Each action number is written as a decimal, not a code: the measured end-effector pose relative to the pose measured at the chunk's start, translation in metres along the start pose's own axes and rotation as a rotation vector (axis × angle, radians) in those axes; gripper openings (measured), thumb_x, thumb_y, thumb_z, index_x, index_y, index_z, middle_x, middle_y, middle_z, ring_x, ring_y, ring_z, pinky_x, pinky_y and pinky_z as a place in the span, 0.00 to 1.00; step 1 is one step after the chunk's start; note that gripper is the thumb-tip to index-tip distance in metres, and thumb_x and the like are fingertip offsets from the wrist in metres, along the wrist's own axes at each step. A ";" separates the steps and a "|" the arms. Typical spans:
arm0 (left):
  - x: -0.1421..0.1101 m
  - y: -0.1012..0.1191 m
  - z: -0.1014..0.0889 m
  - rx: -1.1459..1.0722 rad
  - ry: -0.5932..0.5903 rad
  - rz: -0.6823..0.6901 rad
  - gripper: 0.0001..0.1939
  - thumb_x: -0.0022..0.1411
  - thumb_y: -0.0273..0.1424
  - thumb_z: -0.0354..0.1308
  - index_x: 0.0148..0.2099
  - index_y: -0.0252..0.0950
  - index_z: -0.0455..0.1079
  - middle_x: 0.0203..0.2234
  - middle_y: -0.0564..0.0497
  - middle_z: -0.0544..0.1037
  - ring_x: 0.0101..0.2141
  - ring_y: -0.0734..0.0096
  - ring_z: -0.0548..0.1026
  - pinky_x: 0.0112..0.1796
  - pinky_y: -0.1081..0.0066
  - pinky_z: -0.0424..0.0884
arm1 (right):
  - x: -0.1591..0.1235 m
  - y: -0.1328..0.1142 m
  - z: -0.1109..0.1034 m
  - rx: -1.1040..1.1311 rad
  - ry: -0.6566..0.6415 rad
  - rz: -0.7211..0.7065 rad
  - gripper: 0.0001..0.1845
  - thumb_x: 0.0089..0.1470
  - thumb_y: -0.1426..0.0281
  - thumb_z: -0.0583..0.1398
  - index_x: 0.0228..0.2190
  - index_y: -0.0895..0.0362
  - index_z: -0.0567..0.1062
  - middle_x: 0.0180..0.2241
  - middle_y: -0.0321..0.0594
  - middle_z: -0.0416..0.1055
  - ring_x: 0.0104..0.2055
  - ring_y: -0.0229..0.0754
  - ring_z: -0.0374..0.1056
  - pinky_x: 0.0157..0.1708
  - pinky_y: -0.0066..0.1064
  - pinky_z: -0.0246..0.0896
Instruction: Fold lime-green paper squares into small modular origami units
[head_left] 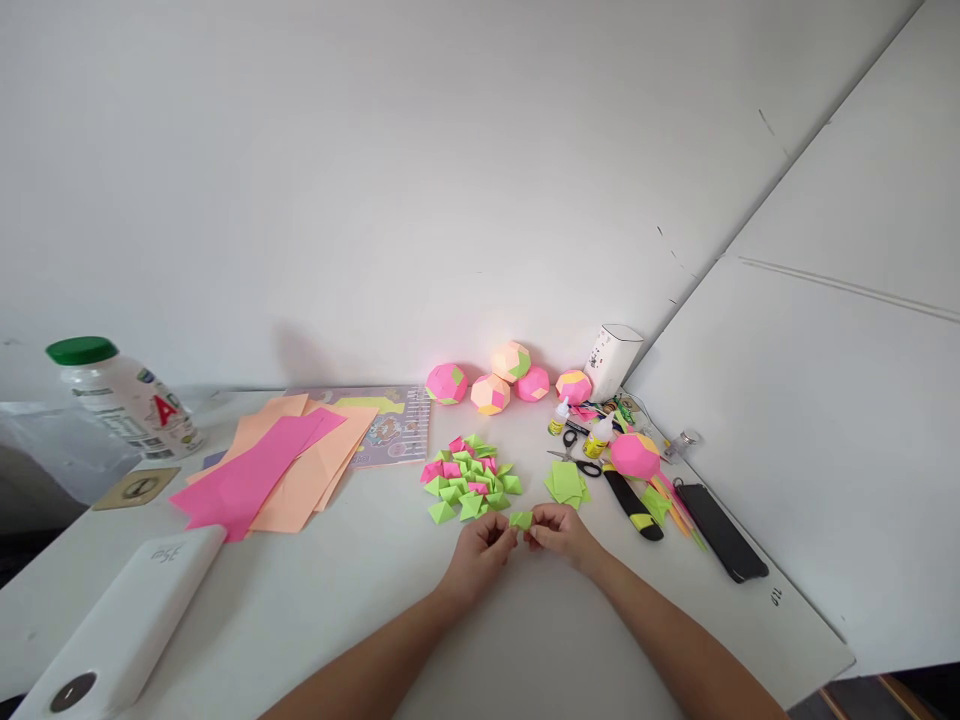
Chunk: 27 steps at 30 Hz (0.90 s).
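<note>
Between my two hands is a small folded piece of green paper [520, 520]. My left hand [481, 548] pinches its left end, and my right hand [562, 535] grips the right end. Just beyond my left hand lies a heap of folded green and pink paper units [469, 480]. A small stack of flat green paper squares [568, 482] rests past my right hand. Black-handled scissors [576, 457] lie behind that stack, and a black and yellow utility knife [632, 503] is to its right.
Several paper balls [491, 393] sit along the wall, and a pink one [635, 456] stands nearer. Glue bottles [598, 437] and a black case [720, 530] are at right. Pink and orange sheets [259, 470], a white bottle [127, 400] and a white power bank [142, 620] occupy the left.
</note>
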<state>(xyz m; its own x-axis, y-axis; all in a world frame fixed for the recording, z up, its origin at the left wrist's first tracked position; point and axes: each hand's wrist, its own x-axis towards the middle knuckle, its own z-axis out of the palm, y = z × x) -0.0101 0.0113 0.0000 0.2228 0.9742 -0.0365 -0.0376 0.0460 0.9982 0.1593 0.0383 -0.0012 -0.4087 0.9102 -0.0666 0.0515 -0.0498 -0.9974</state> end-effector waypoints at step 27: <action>-0.007 0.004 -0.002 -0.114 -0.126 0.010 0.17 0.60 0.44 0.49 0.39 0.35 0.68 0.22 0.53 0.70 0.24 0.73 0.67 0.27 0.74 0.65 | -0.021 -0.002 0.007 -0.590 0.073 -0.560 0.05 0.52 0.74 0.55 0.27 0.54 0.70 0.32 0.44 0.70 0.34 0.43 0.67 0.31 0.32 0.65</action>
<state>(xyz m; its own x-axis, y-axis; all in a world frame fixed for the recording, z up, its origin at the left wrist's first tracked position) -0.0135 0.0056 0.0039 0.3423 0.9395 -0.0133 -0.1490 0.0682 0.9865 0.1615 0.0164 0.0022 -0.4565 0.7617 0.4599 0.3366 0.6263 -0.7031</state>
